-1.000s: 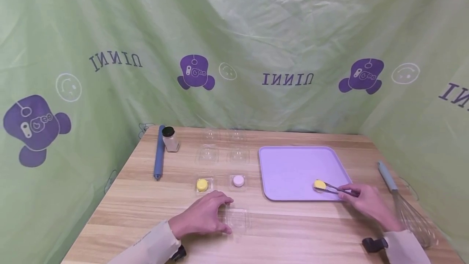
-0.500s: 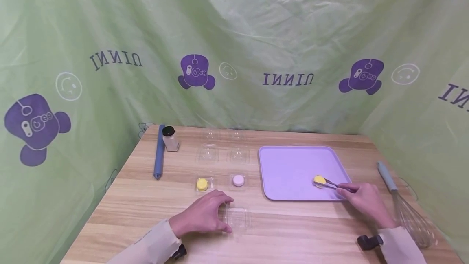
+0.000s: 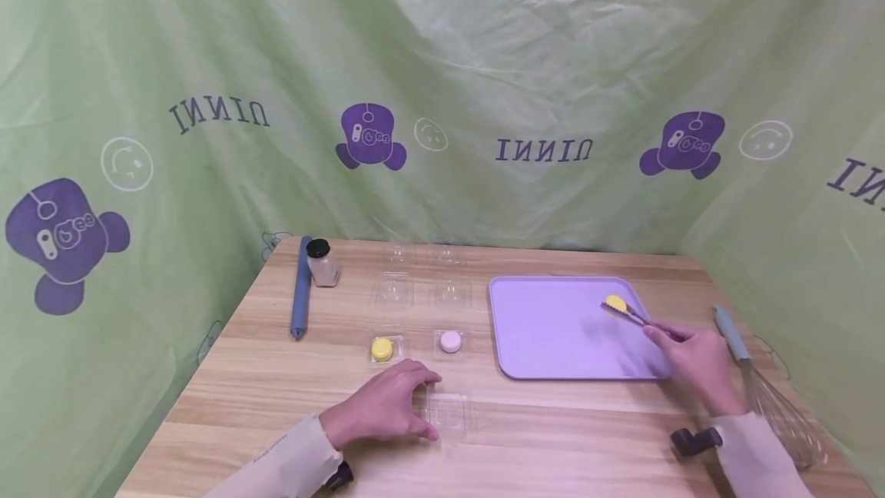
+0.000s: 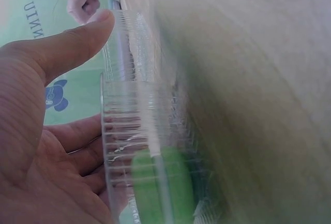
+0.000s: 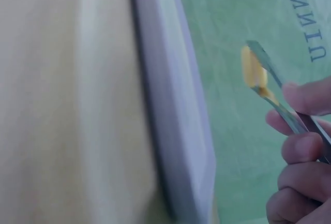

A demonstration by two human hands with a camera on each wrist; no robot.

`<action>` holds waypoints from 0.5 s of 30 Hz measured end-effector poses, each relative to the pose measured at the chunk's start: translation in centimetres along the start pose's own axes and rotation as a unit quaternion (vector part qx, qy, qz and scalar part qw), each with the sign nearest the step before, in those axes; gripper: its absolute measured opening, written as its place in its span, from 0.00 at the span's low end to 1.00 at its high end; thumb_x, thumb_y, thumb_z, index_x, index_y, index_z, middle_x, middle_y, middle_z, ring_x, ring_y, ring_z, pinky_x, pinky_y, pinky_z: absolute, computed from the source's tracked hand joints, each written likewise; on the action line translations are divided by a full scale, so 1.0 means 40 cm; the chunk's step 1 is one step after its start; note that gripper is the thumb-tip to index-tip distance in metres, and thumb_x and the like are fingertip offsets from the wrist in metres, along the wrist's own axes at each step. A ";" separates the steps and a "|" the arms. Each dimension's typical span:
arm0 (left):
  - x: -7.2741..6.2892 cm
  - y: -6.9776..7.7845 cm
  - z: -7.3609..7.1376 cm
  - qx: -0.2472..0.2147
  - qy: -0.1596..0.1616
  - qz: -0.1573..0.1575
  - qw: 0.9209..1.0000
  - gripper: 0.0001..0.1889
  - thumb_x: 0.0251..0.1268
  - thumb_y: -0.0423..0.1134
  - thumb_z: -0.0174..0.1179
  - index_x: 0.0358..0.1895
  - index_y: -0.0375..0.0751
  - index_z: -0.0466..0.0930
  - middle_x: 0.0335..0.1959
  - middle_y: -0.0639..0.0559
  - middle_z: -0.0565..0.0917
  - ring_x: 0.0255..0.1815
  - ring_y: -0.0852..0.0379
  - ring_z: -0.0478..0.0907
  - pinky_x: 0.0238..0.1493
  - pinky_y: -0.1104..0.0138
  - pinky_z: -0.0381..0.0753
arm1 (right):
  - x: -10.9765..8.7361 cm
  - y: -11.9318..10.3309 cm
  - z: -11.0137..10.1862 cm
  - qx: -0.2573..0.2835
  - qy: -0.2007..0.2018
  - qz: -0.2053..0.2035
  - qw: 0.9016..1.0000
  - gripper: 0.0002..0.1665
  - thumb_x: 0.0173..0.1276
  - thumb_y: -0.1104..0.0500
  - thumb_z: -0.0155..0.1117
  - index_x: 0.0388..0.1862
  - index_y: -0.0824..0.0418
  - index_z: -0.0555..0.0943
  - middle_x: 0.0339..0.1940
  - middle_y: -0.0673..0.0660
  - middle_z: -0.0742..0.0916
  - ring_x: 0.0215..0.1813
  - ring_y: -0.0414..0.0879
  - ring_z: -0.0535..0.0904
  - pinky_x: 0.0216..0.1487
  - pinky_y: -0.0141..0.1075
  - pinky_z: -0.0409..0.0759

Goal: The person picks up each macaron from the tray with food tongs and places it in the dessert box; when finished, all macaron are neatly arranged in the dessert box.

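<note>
My right hand (image 3: 694, 363) grips small grey tongs (image 3: 639, 317) above the right part of the lilac tray (image 3: 553, 329). Between the tong tips sits a yellow macaron (image 5: 253, 66). With thumb and fingers curved, my left hand (image 3: 383, 406) holds the left side of a clear plastic box (image 3: 449, 412) on the table. In the left wrist view its thumb is right at the rim, and another clear box (image 4: 111, 136) stands close to the camera with a green piece (image 4: 163, 185) in it; from the head this one is hidden under the hand.
Behind the left hand are boxes with a yellow macaron (image 3: 382, 350) and a pink macaron (image 3: 451, 341). Several clear domed pieces (image 3: 394, 290) lie further back. A blue rolling pin (image 3: 300, 290) and black-capped jar (image 3: 323, 263) stand left; a whisk (image 3: 760, 398) lies right.
The tongs have closed on the yellow macaron and lifted it up off the tray, a little back and to the right. The left hand has stayed in place.
</note>
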State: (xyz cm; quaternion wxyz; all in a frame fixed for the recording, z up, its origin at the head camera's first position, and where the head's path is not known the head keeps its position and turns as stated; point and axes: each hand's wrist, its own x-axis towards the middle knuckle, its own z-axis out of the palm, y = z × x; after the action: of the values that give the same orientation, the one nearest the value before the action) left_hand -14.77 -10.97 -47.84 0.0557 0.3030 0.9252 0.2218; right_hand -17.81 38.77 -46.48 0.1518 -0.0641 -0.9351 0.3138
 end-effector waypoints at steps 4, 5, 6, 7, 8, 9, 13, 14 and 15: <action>0.000 0.000 0.002 -0.001 0.000 0.001 1.000 0.41 0.42 0.61 0.78 0.61 0.47 0.81 0.56 0.57 0.83 0.58 0.59 0.78 0.64 0.61 0.81 | 0.013 -0.025 -0.015 0.032 0.024 0.020 0.999 0.28 0.70 0.42 0.67 0.53 0.64 0.86 0.50 0.69 0.88 0.45 0.52 0.89 0.47 0.40 0.80; 0.000 0.000 0.002 0.000 0.000 0.002 1.000 0.41 0.42 0.61 0.78 0.61 0.47 0.81 0.55 0.57 0.83 0.58 0.60 0.78 0.63 0.61 0.81 | 0.017 -0.032 -0.019 0.040 0.034 0.017 0.998 0.28 0.69 0.42 0.68 0.53 0.64 0.86 0.49 0.67 0.88 0.42 0.41 0.88 0.43 0.33 0.80; 0.000 0.001 0.002 0.000 0.000 0.003 1.000 0.41 0.41 0.61 0.78 0.61 0.47 0.81 0.55 0.57 0.83 0.58 0.60 0.78 0.63 0.61 0.81 | 0.021 -0.038 -0.022 0.048 0.046 0.014 0.998 0.27 0.68 0.43 0.69 0.52 0.64 0.87 0.46 0.62 0.90 0.38 0.31 0.85 0.38 0.26 0.78; 0.000 0.001 0.002 0.000 0.000 0.003 1.000 0.41 0.41 0.61 0.78 0.61 0.47 0.81 0.55 0.57 0.83 0.58 0.60 0.78 0.63 0.62 0.82 | 0.026 -0.045 -0.025 0.057 0.056 0.009 0.997 0.26 0.68 0.44 0.70 0.52 0.64 0.87 0.43 0.54 0.92 0.35 0.22 0.80 0.33 0.21 0.75; 0.000 0.001 0.001 0.001 0.000 0.003 1.000 0.41 0.41 0.62 0.78 0.61 0.47 0.81 0.55 0.58 0.83 0.58 0.60 0.78 0.63 0.62 0.81 | 0.031 -0.052 -0.027 0.069 0.064 0.003 0.995 0.26 0.67 0.45 0.71 0.51 0.65 0.87 0.38 0.45 0.92 0.33 0.16 0.75 0.31 0.19 0.75; 0.000 0.001 0.001 0.001 0.000 0.003 1.000 0.41 0.41 0.62 0.78 0.61 0.47 0.81 0.55 0.58 0.83 0.58 0.60 0.78 0.63 0.62 0.81 | 0.037 -0.060 -0.029 0.083 0.073 -0.003 0.994 0.26 0.67 0.46 0.72 0.51 0.66 0.87 0.35 0.36 0.91 0.32 0.14 0.75 0.30 0.17 0.75; 0.001 0.001 -0.001 0.001 0.000 0.004 1.000 0.41 0.41 0.62 0.78 0.61 0.47 0.81 0.55 0.57 0.83 0.58 0.60 0.78 0.63 0.62 0.82 | 0.058 -0.100 -0.037 0.108 0.099 -0.015 0.989 0.25 0.65 0.48 0.74 0.50 0.68 0.87 0.25 0.11 0.77 0.30 0.13 0.76 0.29 0.15 0.75; 0.001 0.001 -0.001 0.001 0.000 0.004 1.000 0.41 0.41 0.62 0.78 0.61 0.47 0.81 0.55 0.57 0.83 0.58 0.60 0.78 0.63 0.62 0.82 | 0.063 -0.112 -0.040 0.113 0.102 -0.015 0.988 0.25 0.65 0.49 0.74 0.50 0.68 0.87 0.24 0.11 0.76 0.29 0.14 0.76 0.27 0.16 0.74; 0.001 0.001 -0.002 0.001 0.001 0.004 1.000 0.41 0.41 0.62 0.79 0.61 0.46 0.81 0.55 0.57 0.83 0.58 0.60 0.78 0.63 0.62 0.82 | 0.068 -0.123 -0.043 0.119 0.106 -0.014 0.987 0.25 0.64 0.49 0.75 0.50 0.67 0.87 0.24 0.11 0.77 0.28 0.15 0.76 0.25 0.17 0.73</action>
State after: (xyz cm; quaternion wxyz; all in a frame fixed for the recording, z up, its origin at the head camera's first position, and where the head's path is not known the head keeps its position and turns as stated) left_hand -14.80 -10.94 -47.76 0.0538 0.3069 0.9240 0.2216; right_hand -19.94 36.41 -41.55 0.2612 -0.0655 -0.8704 0.4122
